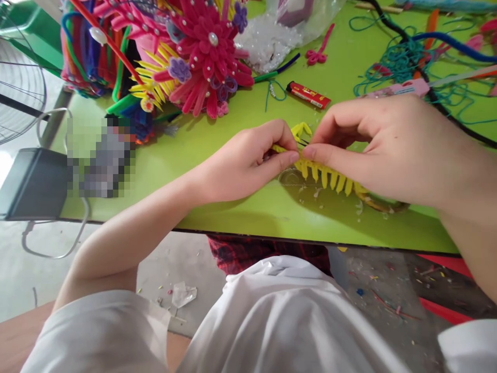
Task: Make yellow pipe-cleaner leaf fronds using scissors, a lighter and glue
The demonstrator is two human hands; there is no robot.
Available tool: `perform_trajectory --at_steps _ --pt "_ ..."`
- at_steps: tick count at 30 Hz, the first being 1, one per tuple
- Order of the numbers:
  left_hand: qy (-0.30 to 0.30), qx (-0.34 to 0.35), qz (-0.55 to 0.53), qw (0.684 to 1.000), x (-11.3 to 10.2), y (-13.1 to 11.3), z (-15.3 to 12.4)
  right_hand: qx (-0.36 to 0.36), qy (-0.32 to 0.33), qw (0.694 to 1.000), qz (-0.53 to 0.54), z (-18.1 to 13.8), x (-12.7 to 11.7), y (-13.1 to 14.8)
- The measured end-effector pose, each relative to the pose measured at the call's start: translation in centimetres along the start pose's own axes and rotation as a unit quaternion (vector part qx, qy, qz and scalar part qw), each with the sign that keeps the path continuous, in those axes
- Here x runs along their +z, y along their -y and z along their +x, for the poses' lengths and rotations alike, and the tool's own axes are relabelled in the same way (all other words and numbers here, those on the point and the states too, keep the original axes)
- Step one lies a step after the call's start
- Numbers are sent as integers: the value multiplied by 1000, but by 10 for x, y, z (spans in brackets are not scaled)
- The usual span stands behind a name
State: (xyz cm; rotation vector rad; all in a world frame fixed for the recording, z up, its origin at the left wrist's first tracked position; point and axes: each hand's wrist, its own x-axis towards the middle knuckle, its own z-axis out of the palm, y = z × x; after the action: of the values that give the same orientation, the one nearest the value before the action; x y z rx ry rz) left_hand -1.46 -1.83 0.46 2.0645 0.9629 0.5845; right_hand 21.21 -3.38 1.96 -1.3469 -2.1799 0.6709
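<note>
Over the green table, a yellow pipe-cleaner strip (pixel 330 177) with a row of short fringe-like loops is pinched between both hands. My left hand (pixel 256 158) is closed on its left end, thumb against bent index finger. Close beside it, my right hand (pixel 373 147) pinches the same strip with thumb and index finger, the palm arching above it. A bent yellow piece (pixel 301 129) sticks up between the two hands. Something thin and dark shows at the fingertips, too small to name. Below the strip's right part, a brownish ring (pixel 388 206) lies on the table.
Pink and yellow pipe-cleaner flowers (pixel 213 39) stand at the back left, beside bundled pipe cleaners (pixel 91 57). A red tube (pixel 308 95) lies behind the hands. Tangled teal string (pixel 406 59) and a black cable (pixel 438 103) lie right. A grey box (pixel 34 181) hangs near the left edge.
</note>
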Motion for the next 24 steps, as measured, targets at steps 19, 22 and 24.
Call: perform_trajectory --at_steps 19,22,24 --pt "-48 -45 -201 977 -22 18 14 -6 -4 1000 -16 6 -17 -8" --pt "-33 -33 -188 981 -18 19 14 -13 0 1000 -4 5 -16 -6" --pt "-30 -22 -168 985 -13 15 12 -17 2 1000 -11 5 -15 -5"
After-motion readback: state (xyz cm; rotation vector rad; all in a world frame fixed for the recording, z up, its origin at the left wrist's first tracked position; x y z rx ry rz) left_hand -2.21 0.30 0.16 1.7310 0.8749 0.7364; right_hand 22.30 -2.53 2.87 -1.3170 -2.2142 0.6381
